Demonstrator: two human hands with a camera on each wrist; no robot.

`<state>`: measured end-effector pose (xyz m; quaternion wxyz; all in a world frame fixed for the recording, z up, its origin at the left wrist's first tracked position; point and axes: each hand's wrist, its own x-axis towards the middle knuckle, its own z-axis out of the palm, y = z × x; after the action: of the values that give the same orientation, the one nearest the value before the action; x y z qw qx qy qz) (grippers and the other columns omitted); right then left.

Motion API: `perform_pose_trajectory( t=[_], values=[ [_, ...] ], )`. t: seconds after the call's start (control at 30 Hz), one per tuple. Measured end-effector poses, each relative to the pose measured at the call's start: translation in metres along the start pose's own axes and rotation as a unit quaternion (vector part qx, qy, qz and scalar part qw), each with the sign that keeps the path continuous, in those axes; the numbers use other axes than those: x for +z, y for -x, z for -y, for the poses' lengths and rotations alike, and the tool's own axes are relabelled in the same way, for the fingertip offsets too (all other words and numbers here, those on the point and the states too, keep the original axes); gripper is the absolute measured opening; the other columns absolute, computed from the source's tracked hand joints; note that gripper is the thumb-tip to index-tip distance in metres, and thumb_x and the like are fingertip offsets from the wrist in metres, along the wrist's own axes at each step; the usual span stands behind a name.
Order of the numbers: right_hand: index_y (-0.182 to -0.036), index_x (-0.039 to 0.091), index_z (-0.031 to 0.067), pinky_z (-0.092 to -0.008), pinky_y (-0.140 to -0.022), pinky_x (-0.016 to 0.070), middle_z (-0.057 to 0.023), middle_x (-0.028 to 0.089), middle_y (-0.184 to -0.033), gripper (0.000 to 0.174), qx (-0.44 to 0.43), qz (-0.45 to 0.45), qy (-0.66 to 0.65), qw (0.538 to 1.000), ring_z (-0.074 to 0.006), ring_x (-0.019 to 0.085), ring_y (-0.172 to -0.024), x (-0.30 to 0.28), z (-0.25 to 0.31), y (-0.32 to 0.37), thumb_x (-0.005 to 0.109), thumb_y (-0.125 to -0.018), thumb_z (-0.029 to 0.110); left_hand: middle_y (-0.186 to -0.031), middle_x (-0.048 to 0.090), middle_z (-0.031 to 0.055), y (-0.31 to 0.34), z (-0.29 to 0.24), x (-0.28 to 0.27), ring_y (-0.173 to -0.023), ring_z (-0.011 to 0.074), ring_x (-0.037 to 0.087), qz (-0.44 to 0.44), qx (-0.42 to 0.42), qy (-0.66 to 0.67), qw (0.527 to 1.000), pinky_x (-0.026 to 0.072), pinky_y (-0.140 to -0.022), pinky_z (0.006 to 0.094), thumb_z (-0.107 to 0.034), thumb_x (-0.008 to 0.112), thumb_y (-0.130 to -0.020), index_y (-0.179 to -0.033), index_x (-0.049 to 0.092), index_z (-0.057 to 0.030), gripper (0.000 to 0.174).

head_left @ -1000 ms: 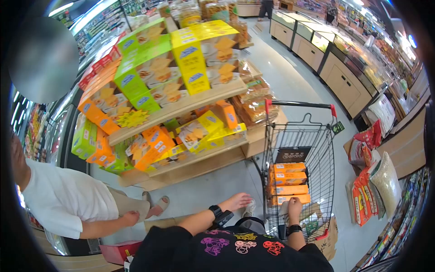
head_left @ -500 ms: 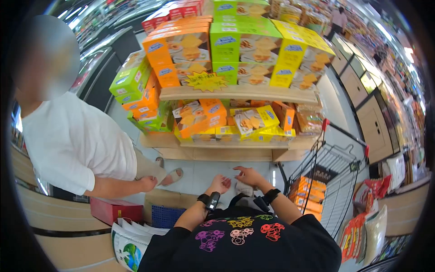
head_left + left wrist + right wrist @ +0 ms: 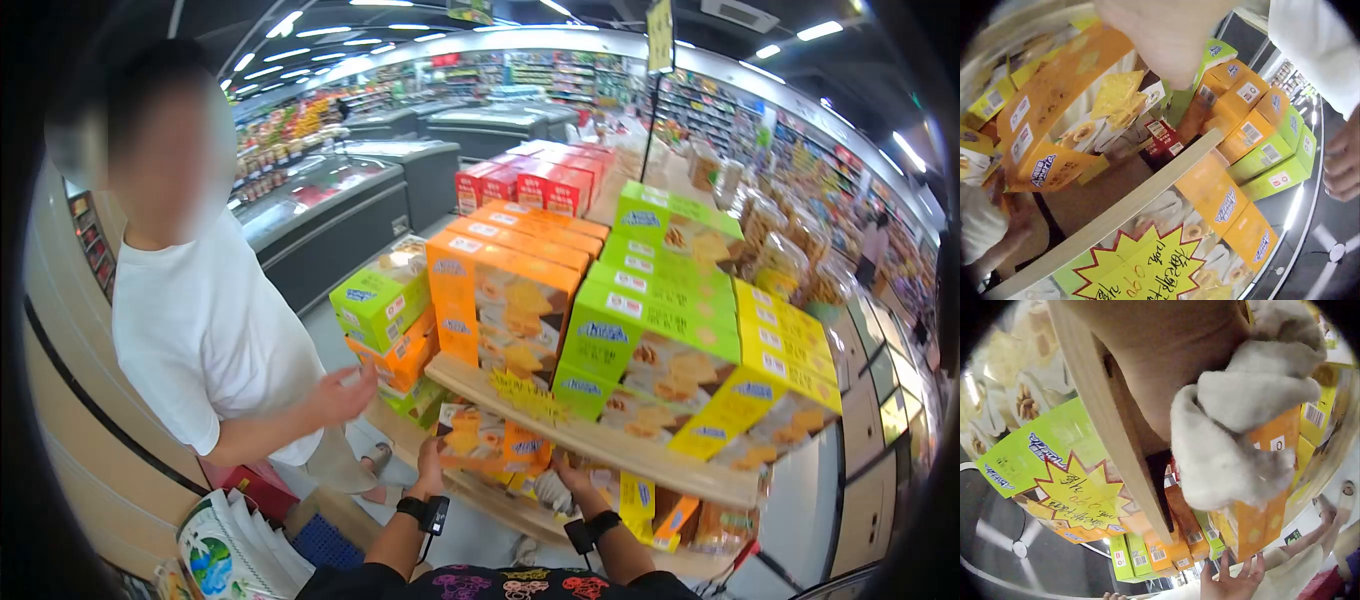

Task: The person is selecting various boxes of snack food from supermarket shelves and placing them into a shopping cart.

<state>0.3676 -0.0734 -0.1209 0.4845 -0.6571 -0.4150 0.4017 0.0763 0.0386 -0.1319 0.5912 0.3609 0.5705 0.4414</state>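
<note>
Head view: the orange cracker box lay at two o'clock from the left hand and ten from the right hand, long axis roughly nine-to-three. Spread left fingers touched its end; grey cloth hid the right hand's grip, if any.

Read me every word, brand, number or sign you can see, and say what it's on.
"Ameri…", ending unclear: blue logo on the orange box.
"90", probably, handwritten on the yellow starburst sign; other writing unclear.
Hanging yellow sign, box stickers, red boxes: too small or blurred.
</note>
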Motion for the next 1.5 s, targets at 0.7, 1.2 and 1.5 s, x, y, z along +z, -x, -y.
perform_pose_trajectory(
  t=[0.7, 1.2, 1.5],
  values=[
    [-0.126, 0.037, 0.001, -0.0292, -0.096, 0.0292, -0.0114, 0.041, -0.127, 0.058, 0.068, 0.066, -0.077, 0.993, -0.0211, 0.038, -0.116, 0.001, -0.047, -0.035, 0.058, -0.08, 0.03, -0.097, 0.059, 0.0066, 0.06, -0.031, 0.02, -0.09, 0.0125, 0.053, -0.051, 0.042, 0.034, 0.997, 0.0419, -0.077, 0.0251, -0.017, 0.058, -0.081, -0.095, 0.052, -0.003, 0.02],
    [-0.1, 0.058, -0.0022, -0.0227, -0.065, 0.0439, -0.0055, 0.061, -0.087, 0.037, 0.151, -0.242, -0.286, 0.915, -0.0116, 0.056, -0.075, 0.05, 0.009, 0.318, 0.056, -0.082, 0.03, -0.074, 0.057, 0.005, 0.168, -0.016, -0.097, -0.052, 0.0106, 0.054, 0.324, -0.127, -0.113, 0.931, 0.0442, -0.047, 0.0221, -0.026, 0.058, -0.08, -0.12, 0.043, -0.0102, 0.046],
    [-0.105, 0.055, -0.0021, -0.021, -0.072, 0.0411, -0.0052, 0.059, -0.091, 0.035, 0.092, -0.613, -0.178, 0.764, -0.0096, 0.052, -0.082, 0.049, -0.002, 0.54, 0.054, -0.083, 0.025, -0.092, 0.057, 0.0123, 0.307, 0.034, -0.045, -0.064, 0.0198, 0.061, 0.587, -0.158, -0.22, 0.763, 0.0508, -0.051, 0.0291, -0.025, 0.048, -0.087, -0.128, 0.031, -0.0075, 0.048]
  ],
)
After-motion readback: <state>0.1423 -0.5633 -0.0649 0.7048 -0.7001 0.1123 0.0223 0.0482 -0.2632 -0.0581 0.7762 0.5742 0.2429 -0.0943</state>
